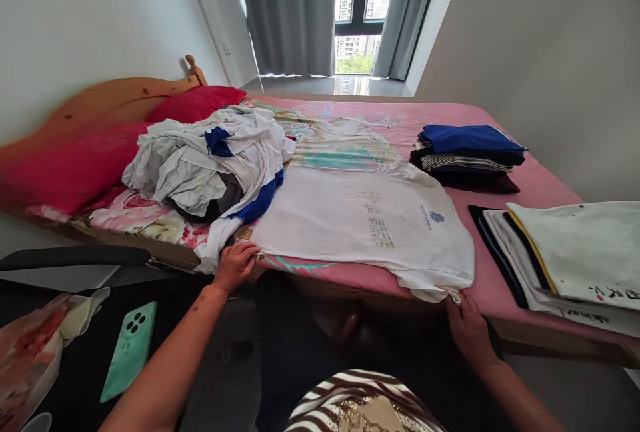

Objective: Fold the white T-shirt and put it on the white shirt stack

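On the bed (540, 185): white T-shirt (360, 219) spread flat.
Left hand (234, 265): fingers pinch its hem corner, keeping it taut.
Right hand (467, 325): fingers grip the sleeve edge.
Nearby: unfolded heap (210, 165), folded stacks (470, 155).

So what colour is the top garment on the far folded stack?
Blue, clearest in the head view.

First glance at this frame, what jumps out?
A white T-shirt lies spread flat at the near edge of the pink bed, with the left hand on its bottom hem and the right hand at its collar end. Left of it sits a heap of unfolded white and blue clothes. On the right are two folded stacks: a dark one topped in blue farther back, a lighter one closer.
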{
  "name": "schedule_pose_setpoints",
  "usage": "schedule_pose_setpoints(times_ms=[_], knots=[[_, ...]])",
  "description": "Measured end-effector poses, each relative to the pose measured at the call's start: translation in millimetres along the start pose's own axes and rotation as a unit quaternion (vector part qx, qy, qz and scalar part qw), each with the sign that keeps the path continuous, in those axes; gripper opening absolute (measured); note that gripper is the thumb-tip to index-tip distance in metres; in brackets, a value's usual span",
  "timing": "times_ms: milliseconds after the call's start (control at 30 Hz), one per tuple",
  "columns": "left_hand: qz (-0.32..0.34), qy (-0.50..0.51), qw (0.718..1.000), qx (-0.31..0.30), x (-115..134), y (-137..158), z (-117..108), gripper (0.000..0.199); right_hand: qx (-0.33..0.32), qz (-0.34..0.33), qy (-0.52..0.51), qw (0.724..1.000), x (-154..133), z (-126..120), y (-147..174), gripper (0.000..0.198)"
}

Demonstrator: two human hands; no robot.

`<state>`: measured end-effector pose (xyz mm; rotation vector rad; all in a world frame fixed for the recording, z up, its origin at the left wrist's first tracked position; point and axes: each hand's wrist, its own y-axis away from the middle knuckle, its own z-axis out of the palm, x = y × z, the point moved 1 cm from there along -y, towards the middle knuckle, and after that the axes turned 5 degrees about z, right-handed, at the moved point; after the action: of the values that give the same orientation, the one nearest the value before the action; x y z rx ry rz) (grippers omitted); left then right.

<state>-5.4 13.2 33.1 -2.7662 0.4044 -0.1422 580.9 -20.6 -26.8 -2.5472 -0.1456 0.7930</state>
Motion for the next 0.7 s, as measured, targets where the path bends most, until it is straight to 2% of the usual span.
schedule_pose_setpoints(times_ms=[67,200,300,433,567,633,700], knots=[[0.015,-0.004,1.000,-0.005,-2,-3,-2,0.025,-0.009,-0.026,0.009,1.000,-1,0,0,0.030],[0.035,0.004,0.999,-0.013,-8,-7,-3,0.024,-0.097,-0.159,0.067,0.980,-6,-2,5,0.037],[0.027,0.019,0.999,-0.013,-13,-8,2,0.030,-0.097,-0.184,0.114,0.972,-11,-2,8,0.047],[0.016,0.061,0.998,-0.007,-17,-10,6,0.031,-0.061,-0.142,0.075,0.985,-12,-4,1,0.037],[-0.016,0.138,0.990,0.027,-19,-19,-1,0.025,-0.019,-0.073,0.017,0.997,-4,-15,-20,0.030],[-0.058,0.189,0.980,0.033,-21,-32,-6,0.024,-0.011,-0.033,-0.009,0.999,1,-22,-41,0.028],[-0.129,0.234,0.963,0.024,-26,-55,-8,0.026,-0.026,0.011,-0.032,0.999,2,-25,-76,0.028]])
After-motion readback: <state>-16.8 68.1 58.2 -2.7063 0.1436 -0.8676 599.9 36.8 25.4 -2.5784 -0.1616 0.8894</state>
